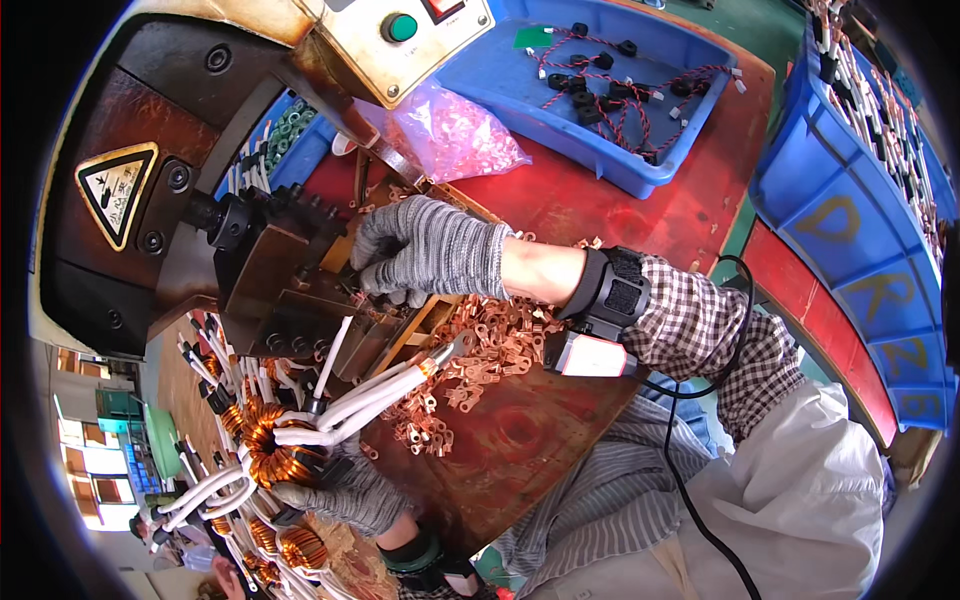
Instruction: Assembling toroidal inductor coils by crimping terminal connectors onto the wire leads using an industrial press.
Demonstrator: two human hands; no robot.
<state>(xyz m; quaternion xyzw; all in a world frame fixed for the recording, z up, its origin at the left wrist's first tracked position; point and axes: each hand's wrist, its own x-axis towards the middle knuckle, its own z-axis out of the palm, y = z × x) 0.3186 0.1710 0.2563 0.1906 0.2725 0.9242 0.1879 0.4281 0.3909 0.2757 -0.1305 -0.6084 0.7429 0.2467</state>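
Note:
My left hand, in a grey knit glove, is closed around a ring-shaped coil wound with copper wire. White-sleeved leads run from the coil, and a copper lug shows at the end of the bundle. One white lead rises toward the dark metal tooling of the press. My right hand, also gloved, is right beside that tooling with its fingers curled inward. Whatever its fingertips hold is hidden. Loose copper lugs lie heaped below my right wrist.
A blue tray with small black rings on twisted wires stands at the back. Next to it lies a bag of small parts. More coils sit at lower left. A blue bin full of leads is at right. A black cable hangs by my right arm.

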